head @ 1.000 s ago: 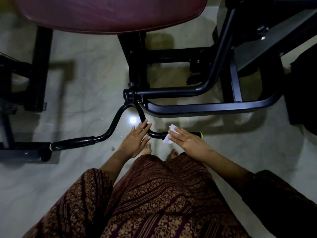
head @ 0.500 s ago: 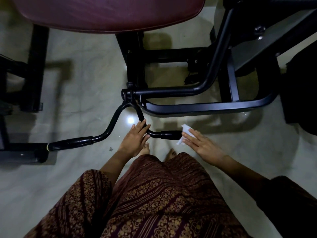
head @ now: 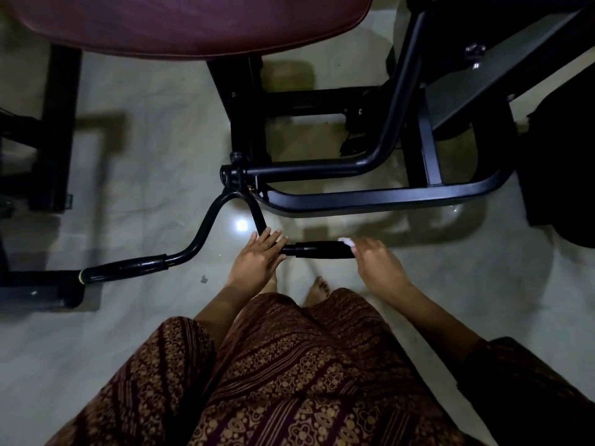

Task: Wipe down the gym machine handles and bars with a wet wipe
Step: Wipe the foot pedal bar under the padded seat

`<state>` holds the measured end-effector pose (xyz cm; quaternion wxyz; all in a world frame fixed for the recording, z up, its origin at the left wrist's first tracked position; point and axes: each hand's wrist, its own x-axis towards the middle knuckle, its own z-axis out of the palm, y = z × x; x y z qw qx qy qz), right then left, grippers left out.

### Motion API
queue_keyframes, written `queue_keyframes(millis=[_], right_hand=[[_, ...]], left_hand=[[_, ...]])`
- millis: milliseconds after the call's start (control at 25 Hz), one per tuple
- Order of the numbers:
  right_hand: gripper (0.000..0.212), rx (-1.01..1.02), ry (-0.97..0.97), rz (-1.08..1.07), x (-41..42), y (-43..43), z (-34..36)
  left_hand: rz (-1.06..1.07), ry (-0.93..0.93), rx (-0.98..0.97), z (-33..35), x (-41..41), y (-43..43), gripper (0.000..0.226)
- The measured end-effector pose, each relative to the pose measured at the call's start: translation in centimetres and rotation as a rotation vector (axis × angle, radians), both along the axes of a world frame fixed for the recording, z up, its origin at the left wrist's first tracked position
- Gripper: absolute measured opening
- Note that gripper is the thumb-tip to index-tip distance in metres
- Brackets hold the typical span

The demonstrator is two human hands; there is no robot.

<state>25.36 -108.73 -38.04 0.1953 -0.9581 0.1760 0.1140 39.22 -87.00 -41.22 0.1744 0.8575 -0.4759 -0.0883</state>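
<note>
Black handle grip (head: 322, 249) sits between the hands. Left hand (head: 257, 259) rests straight-fingered on the curved bar (head: 206, 226), steadying it. Right hand (head: 378, 267), blurred, seems to pinch the wet wipe (head: 346, 242) at the grip's outer end. Best to wrap the wipe fully round, then draw it inward.

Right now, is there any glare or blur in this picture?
Head view: dim overall; a glare spot on the floor beside the left hand; right hand and wipe are motion-blurred; the handle between the hands is sharp.

The right hand (head: 376, 265) is blurred, hiding most of the wet wipe (head: 347, 242).
</note>
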Motion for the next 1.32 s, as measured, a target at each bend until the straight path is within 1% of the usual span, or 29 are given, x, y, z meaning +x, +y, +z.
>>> queue_keyframes(millis=[80,160,200,280,360,400,480,520,560,640,720,760,840,880,960,1040,1120,1200,1280,1320], right_hand=[[0.037,-0.108,0.119,0.023,1.6,0.9,0.8],[0.035,-0.106,0.160,0.073,4.3,3.6,1.4],[0.033,-0.081,0.158,0.107,5.5,5.2,1.5],[0.031,-0.012,0.076,0.198,6.3,7.0,1.3],[0.034,0.076,0.017,0.255,5.1,6.1,0.9],[0.036,0.103,0.007,0.232,4.1,4.9,1.0],[0.041,0.093,0.002,0.090,1.8,2.2,1.1],[0.042,0.074,0.028,0.009,1.3,1.2,1.2],[0.042,0.029,0.073,-0.028,1.3,0.8,1.5],[0.043,-0.043,0.147,0.054,2.9,2.2,1.7],[0.045,-0.002,0.114,0.141,4.8,4.7,1.5],[0.044,0.027,0.065,0.200,5.2,5.7,1.5],[0.046,0.072,0.042,0.323,4.6,6.1,0.8],[0.049,0.079,0.041,0.330,3.9,5.3,0.6],[0.053,0.022,-0.012,0.247,2.4,3.3,0.6],[0.052,-0.041,-0.039,0.220,2.1,2.9,1.2],[0.051,0.014,0.044,0.287,4.4,4.4,1.7],[0.042,0.085,0.152,0.335,7.1,6.3,2.1],[0.026,0.160,0.244,0.302,8.8,6.6,1.8],[0.022,0.185,0.285,0.256,8.8,6.1,1.8]], left_hand=[[0.009,-0.010,-0.017,-0.2,-0.3,0.0,0.053],[0.025,-0.019,-0.038,-0.4,-0.5,0.1,0.044],[0.036,-0.018,-0.051,-0.4,-0.6,0.1,0.041],[0.038,-0.027,-0.093,-0.2,-0.4,0.2,0.033],[0.006,-0.048,-0.128,-0.1,0.0,0.3,0.029],[-0.007,-0.052,-0.134,-0.1,0.2,0.2,0.031],[0.002,-0.043,-0.154,-0.2,0.4,0.1,0.039],[0.014,-0.035,-0.170,-0.4,0.3,0.1,0.043],[0.026,-0.026,-0.186,-0.5,0.2,0.2,0.047],[0.046,-0.013,-0.207,-0.7,0.1,0.3,0.052],[0.064,-0.009,-0.193,-0.9,0.1,0.4,0.056],[0.072,-0.001,-0.180,-0.9,0.2,0.5,0.056],[0.097,0.011,-0.152,-1.0,0.4,0.7,0.058],[0.113,0.014,-0.138,-1.0,0.5,0.7,0.062],[0.138,0.020,-0.120,-0.9,0.6,0.7,0.068],[0.144,0.034,-0.116,-0.7,0.5,0.7,0.068],[0.148,0.039,-0.112,-0.7,0.4,0.8,0.067],[0.142,0.039,-0.118,-0.8,0.4,0.8,0.066],[0.129,0.038,-0.120,-1.0,0.5,0.8,0.067],[0.127,0.038,-0.115,-1.0,0.5,0.8,0.067]])
